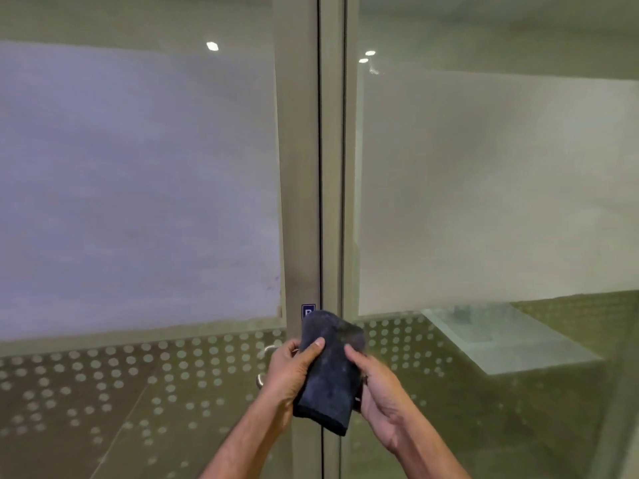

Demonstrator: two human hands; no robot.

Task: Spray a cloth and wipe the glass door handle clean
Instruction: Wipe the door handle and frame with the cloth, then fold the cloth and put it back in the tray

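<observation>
A folded dark grey cloth (328,371) is held upright in front of the door's centre frame by both hands. My left hand (288,371) grips its left edge, thumb on the front. My right hand (375,388) holds its right edge, thumb pressed on the cloth. Behind my left hand, parts of a silver metal door handle (268,352) show on the left door; most of it is hidden by the hand and cloth. No spray bottle is in view.
Two glass doors with beige metal frames (332,167) meet at the middle. Frosted film covers the upper panes and a dotted pattern (138,375) the lower glass. A small blue sticker (307,311) sits on the frame just above the cloth.
</observation>
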